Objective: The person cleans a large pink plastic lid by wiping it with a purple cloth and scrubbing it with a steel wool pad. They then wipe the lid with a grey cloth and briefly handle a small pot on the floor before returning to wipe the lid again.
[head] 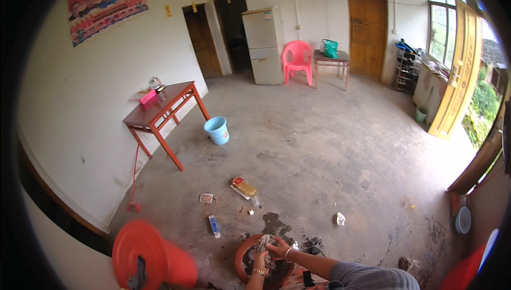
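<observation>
A round reddish-orange basin with dark water stands on the floor at the bottom centre. Over it, my left hand, with a gold-coloured watch or bracelet at the wrist, grips a wet greyish cloth. On the cloth's right side is my right hand, a pale bangle at its wrist, also holding it. Part of the cloth hangs down between the hands into the basin. Wet patches darken the floor just beyond the rim.
A large red plastic bin lies or leans at lower left, a dark cloth at it. Beyond are a blue-and-white box, a gold-and-red carton, crumpled tissue, a light-blue bucket and a red-brown wooden table.
</observation>
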The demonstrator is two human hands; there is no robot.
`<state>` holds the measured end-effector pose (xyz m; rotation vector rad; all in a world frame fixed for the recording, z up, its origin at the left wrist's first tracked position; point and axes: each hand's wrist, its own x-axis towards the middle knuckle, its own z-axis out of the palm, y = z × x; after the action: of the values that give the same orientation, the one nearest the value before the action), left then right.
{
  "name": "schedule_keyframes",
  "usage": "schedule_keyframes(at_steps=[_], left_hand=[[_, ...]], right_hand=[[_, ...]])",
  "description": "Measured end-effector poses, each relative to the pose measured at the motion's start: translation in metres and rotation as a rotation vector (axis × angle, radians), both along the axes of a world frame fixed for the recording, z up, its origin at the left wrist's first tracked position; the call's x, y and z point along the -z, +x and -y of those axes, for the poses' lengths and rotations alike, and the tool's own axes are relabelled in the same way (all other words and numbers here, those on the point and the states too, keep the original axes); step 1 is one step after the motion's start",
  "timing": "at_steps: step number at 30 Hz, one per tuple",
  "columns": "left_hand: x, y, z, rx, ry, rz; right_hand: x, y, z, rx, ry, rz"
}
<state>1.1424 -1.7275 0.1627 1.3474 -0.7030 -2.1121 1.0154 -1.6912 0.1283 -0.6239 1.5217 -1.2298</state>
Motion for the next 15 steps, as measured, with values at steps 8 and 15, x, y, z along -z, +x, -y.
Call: schedule_keyframes(at_steps=[8,15], left_hand=[[0.053,-0.054,-0.01,0.496,-0.024,0.16],[-0.009,-0.155,-0.097,0.63,-0.34,-0.164]], right_hand=[[-0.051,-0.098,-0.141,0.403,0.132,0.25],[-0.073,-0.169,-0.279,0.494,-0.187,-0.624]])
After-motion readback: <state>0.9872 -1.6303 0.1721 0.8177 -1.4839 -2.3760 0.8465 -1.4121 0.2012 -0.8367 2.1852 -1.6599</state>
